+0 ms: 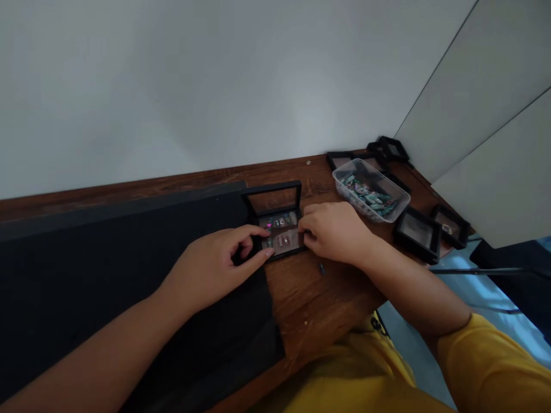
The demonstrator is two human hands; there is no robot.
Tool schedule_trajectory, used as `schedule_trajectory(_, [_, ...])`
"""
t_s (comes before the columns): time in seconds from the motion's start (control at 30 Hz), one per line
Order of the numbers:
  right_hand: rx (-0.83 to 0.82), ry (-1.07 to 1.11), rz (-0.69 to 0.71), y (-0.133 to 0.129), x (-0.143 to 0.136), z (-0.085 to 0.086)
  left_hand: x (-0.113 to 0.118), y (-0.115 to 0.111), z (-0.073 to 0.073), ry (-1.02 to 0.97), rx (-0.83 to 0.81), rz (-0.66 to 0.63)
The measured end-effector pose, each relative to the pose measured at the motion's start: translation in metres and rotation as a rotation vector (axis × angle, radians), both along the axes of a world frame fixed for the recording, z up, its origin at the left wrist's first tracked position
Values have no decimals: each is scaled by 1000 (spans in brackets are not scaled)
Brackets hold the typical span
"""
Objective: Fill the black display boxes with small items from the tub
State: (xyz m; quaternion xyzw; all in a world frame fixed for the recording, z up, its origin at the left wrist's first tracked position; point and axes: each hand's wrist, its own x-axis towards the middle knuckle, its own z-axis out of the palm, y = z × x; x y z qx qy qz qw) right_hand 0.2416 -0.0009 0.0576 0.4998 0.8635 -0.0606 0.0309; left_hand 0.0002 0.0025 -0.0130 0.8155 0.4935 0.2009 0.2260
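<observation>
A black display case (282, 252) stands open on the table, its framed lid (275, 199) tilted up at the back. Inside lie several small decorated pieces that look like press-on nails (282, 221), in two rows. My left hand (219, 258) is at the case's left side, with index finger and thumb bent around its near left part and their tips slightly apart. At the right side of the case, my right hand (336, 229) has its fingers pinched together at the inner edge. Whatever is between those fingertips is hidden.
A clear plastic tub (402, 209) full of similar greenish pieces stands right of the case. Several black frames (417, 232) lie around it. One small dark piece (322, 269) lies on the wooden table (318, 304). A black mat (107, 258) covers the left; a white wall rises behind.
</observation>
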Motion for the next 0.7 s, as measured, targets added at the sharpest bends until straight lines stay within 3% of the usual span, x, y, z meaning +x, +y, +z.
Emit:
schedule_trajectory(0.17, [-46,3,13,0,0,2,2,-1,3,19,-17,8])
schedule_trajectory(0.5, [-92,250,-4,4,5,-5,3,-2,5,32,-17,-2])
schedule_trajectory(0.7, [-174,318,76,6,9,-4,4,-1,5,31,-20,-10])
